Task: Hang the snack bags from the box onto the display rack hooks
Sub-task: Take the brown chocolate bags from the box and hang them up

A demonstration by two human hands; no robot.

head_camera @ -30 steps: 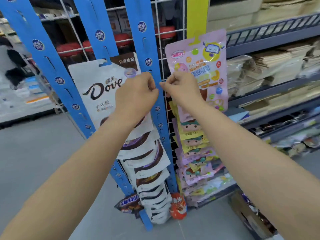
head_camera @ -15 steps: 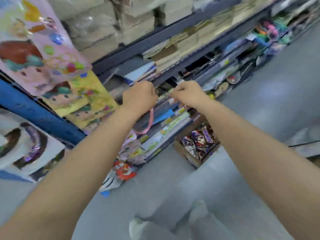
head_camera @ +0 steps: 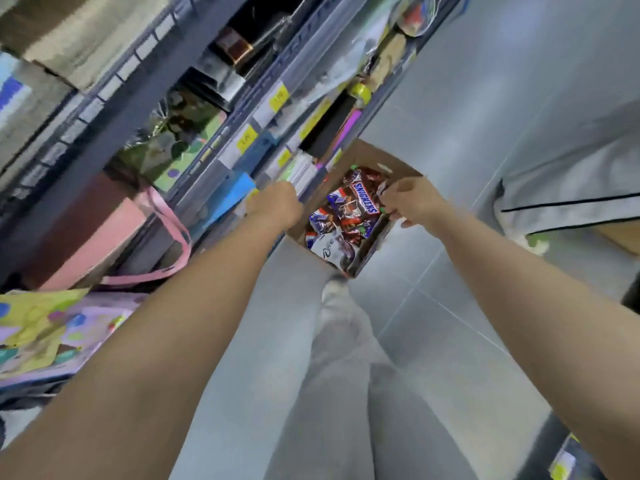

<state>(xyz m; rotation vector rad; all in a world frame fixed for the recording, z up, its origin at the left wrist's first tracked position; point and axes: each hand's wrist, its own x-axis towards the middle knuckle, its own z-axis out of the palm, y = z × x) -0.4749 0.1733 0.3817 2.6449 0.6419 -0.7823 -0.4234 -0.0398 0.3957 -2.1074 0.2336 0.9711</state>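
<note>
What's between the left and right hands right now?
Head view: the open cardboard box on the floor shows between the left hand and right hand, with a Snickers bag on top inside.

Box (head_camera: pixel 372 154): on the floor (head_camera: pixel 467 306), against the foot of the shelves (head_camera: pixel 114 109), ahead of the person's legs (head_camera: pixel 346 393).
Snack bags (head_camera: pixel 349 220): piled inside the box.
Shelves: along the left side.
Left hand (head_camera: pixel 277 206): just left of the box, before a shelf edge.
Right hand (head_camera: pixel 412 202): over the box's right rim.
Hung bags (head_camera: pixel 52 327): lower left, beside the left forearm.
</note>
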